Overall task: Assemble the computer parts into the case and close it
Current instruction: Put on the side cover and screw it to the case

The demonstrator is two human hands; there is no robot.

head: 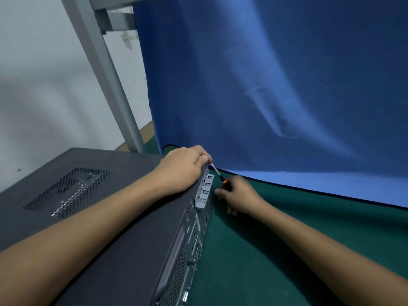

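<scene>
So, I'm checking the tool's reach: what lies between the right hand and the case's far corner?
In the head view, the screwdriver spans it, its shaft running from the right hand up to the case corner by the left hand.

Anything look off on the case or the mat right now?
Nothing clearly wrong. The case lies flat, panel on; the left hand grips its far rear corner and the right hand holds the screwdriver there. Only the grey slot bracket seems to stand proud of the rear face; too blurred to call loose.
</scene>
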